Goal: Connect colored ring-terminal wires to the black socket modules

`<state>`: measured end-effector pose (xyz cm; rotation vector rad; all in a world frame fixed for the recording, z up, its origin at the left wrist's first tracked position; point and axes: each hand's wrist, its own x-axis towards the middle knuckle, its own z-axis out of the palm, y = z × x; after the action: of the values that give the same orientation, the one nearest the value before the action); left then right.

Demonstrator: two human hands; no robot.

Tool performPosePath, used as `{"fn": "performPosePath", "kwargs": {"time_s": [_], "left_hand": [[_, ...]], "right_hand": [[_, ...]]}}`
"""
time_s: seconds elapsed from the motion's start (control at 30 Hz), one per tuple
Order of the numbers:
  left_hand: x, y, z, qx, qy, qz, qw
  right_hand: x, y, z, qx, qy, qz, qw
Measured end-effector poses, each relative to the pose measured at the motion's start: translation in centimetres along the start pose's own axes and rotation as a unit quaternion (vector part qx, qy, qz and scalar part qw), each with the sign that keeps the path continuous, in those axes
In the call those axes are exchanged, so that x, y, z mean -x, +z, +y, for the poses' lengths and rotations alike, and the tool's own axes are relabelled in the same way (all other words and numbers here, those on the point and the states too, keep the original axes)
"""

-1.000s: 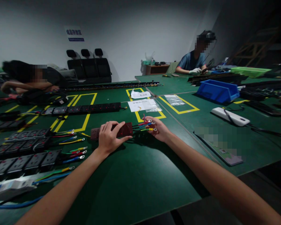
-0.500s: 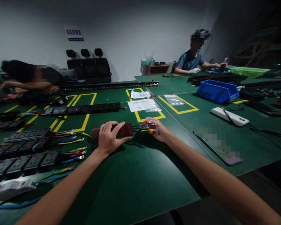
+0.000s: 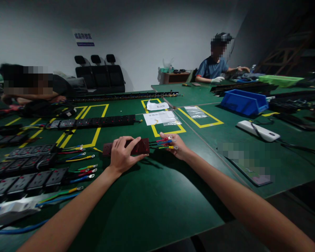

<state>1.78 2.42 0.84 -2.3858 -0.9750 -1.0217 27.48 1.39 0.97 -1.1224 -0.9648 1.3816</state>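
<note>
My left hand [image 3: 124,154] is wrapped over a dark red-brown socket strip [image 3: 108,149], thumb along its near side and fingers over the top. From the strip's right end run several short wires [image 3: 160,142] with red, blue and yellow sleeves and metal ring terminals. Around these wire ends, my right hand [image 3: 179,147] is partly curled, with one digit stretched up and left behind them. The terminals show in front of its palm. Exactly where the fingers press on the wires is hard to see.
Black socket strips [image 3: 36,161] with ring-terminal wires lie at the left. Ahead are paper sheets [image 3: 153,119] and yellow tape outlines. To the right are a blue bin [image 3: 243,101], a white power strip [image 3: 258,131] and a flat panel [image 3: 259,178]. Two people sit across the table.
My right hand has shifted slightly, a digit reaching further left, and the ring terminals have moved a little. The left hand and strip have shifted barely to the right.
</note>
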Motion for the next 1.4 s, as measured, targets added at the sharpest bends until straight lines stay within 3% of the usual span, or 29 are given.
{"fn": "performPosePath", "kwargs": {"time_s": [0.23, 0.63, 0.93, 1.4], "left_hand": [[-0.1, 0.1, 0.0, -0.001, -0.005, 0.006, 1.000], [-0.1, 0.2, 0.0, -0.022, -0.013, 0.030, 0.999], [0.0, 0.3, -0.1, -0.026, -0.013, 0.028, 0.999], [-0.1, 0.2, 0.0, -0.022, -0.031, 0.016, 0.999]], "right_hand": [[0.3, 0.4, 0.0, 0.058, -0.138, 0.017, 0.989], [-0.8, -2.0, -0.3, 0.102, -0.094, -0.077, 0.987], [-0.4, -1.8, -0.9, 0.096, -0.161, -0.073, 0.979], [-1.0, -3.7, -1.2, 0.269, -0.236, -0.137, 0.924]]}}
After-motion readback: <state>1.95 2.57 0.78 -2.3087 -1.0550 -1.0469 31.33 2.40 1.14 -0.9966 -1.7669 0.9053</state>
